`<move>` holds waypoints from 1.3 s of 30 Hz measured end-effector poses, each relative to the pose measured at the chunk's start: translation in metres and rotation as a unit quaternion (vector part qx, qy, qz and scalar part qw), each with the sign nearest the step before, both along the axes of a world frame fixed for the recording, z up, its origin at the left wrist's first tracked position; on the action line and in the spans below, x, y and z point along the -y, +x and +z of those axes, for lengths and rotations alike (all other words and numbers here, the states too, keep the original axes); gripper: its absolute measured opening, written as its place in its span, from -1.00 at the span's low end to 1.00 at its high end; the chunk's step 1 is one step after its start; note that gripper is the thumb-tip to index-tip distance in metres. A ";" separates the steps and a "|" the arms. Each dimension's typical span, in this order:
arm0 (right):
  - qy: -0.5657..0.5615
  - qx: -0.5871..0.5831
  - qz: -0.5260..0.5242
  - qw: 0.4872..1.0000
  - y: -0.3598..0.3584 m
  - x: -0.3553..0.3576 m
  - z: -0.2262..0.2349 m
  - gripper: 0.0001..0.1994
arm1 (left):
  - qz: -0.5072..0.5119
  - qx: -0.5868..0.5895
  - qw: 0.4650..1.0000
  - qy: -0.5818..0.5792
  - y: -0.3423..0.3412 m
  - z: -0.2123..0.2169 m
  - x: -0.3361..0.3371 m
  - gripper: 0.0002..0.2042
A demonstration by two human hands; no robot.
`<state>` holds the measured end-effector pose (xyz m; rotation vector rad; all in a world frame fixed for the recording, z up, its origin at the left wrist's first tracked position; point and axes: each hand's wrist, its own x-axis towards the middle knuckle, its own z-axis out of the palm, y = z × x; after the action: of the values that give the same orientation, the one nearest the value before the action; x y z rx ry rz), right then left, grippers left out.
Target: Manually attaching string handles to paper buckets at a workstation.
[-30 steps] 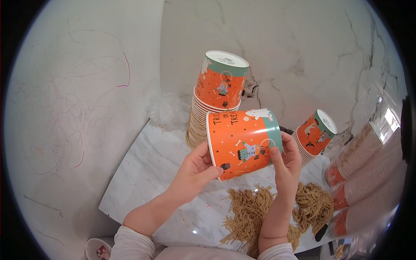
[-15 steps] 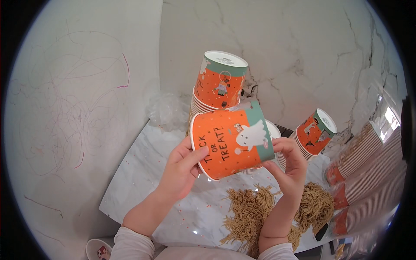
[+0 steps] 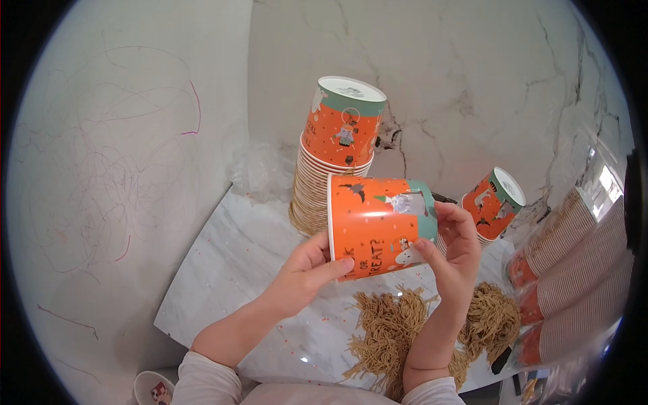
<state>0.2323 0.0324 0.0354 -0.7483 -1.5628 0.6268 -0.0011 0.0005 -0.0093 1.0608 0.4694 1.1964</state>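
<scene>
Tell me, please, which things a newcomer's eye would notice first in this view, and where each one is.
Probably first is the orange-and-green cup, held sideways near the middle, with the left hand at its white rim and the right hand at its green base. Behind it rises a tall stack of upside-down cups, while shaggy tan strings lie below, by the right forearm.
</scene>
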 end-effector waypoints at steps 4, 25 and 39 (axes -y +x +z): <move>0.033 0.054 -0.005 0.998 0.007 0.001 0.000 -0.49 | 0.046 0.016 0.999 -0.022 -0.002 0.004 0.000 -0.62; 0.040 0.053 -0.076 0.995 -0.001 -0.003 -0.003 -0.49 | 0.041 0.016 0.999 0.005 -0.001 0.006 0.000 -0.61; 0.205 0.284 -0.120 0.929 -0.021 0.013 0.001 -0.55 | 0.083 0.052 0.995 0.011 0.002 0.007 0.001 -0.57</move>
<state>0.2111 0.0198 0.0369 -0.8199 -2.0014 -0.1261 0.0005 -0.0008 -0.0020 0.9872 0.4721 1.3989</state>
